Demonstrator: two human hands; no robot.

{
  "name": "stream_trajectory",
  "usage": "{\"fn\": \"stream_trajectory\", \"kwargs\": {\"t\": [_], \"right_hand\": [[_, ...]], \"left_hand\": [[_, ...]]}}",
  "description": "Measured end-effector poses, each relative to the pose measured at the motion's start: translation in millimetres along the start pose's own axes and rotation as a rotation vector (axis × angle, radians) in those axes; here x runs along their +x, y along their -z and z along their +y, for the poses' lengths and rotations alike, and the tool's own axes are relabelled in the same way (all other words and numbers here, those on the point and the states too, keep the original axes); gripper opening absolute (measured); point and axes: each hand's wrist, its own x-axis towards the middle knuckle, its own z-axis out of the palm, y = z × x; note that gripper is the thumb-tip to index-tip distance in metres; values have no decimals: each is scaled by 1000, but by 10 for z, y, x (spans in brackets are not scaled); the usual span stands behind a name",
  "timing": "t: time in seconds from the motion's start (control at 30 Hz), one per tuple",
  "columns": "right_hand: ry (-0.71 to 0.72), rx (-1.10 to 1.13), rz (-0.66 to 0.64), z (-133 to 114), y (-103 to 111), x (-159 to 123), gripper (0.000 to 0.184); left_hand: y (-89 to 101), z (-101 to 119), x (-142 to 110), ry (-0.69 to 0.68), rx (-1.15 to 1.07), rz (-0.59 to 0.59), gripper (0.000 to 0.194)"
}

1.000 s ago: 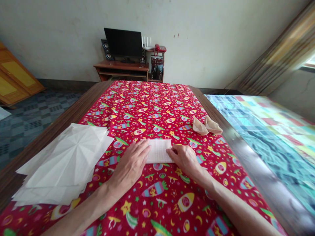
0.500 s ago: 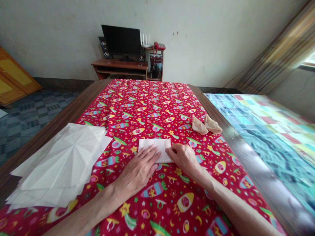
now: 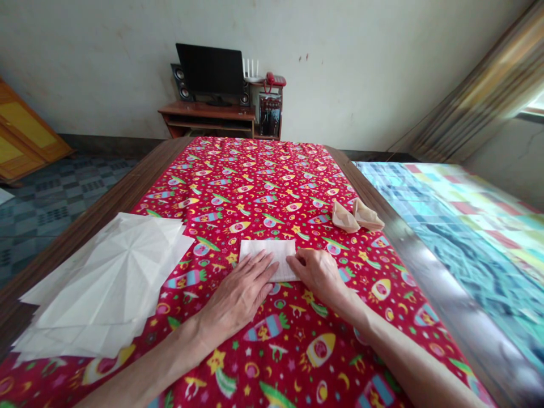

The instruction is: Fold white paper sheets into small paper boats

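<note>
A folded sheet of white paper (image 3: 280,256) lies flat on the red patterned cloth (image 3: 263,187), its long side running left to right. My left hand (image 3: 246,283) rests palm down across the paper's left and lower part, fingers stretched out. At the right edge of the sheet, my right hand (image 3: 317,272) is closed, with thumb and forefinger pinching that edge; the other fingers are curled in. The part of the paper under my left hand is hidden.
On the left lies a stack of creased white sheets (image 3: 114,277). Two small folded paper shapes (image 3: 345,217) stand at the right. A dark wooden table edge (image 3: 429,272) borders the cloth. Beyond are a monitor (image 3: 210,71) on a desk and a bed (image 3: 476,226).
</note>
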Motion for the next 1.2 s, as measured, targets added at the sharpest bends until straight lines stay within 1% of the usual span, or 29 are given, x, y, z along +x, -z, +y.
{"fn": "stream_trajectory", "kwargs": {"t": [0.37,0.5,0.63,0.73,0.8,0.87,0.93,0.97,1.03,1.07,1.13,1.2], "right_hand": [[3,-21,8,-9,0,-2,33],[7,-25,27,1,-21,-12,33],[37,-33,62,23,-50,-8,33],[62,-41,63,36,-34,-12,33],[103,-66,115,38,-13,-47,29],[185,-118,255,26,-5,-128,26],[320,-173,401,-7,-26,-257,33],[432,-175,404,-30,-47,-333,35],[595,-165,329,-77,-101,-486,38],[634,-155,270,-95,-127,-552,39],[639,-144,168,-105,-160,-645,48],[630,-149,97,-74,-161,-685,57]], "left_hand": [[-33,-8,-2,-1,35,14,43],[-9,12,-1,-1,55,1,43],[23,45,-10,4,70,-13,44],[57,71,-15,-11,86,-27,45],[79,84,-14,-16,96,-41,45],[92,90,-12,-15,92,-48,42],[93,88,-11,-19,77,-50,39],[88,84,-12,-21,68,-49,39],[71,76,-13,-22,52,-47,40],[61,72,-15,-18,47,-44,41],[44,65,-17,-11,44,-37,42],[41,60,-21,-12,52,-29,42]]}}
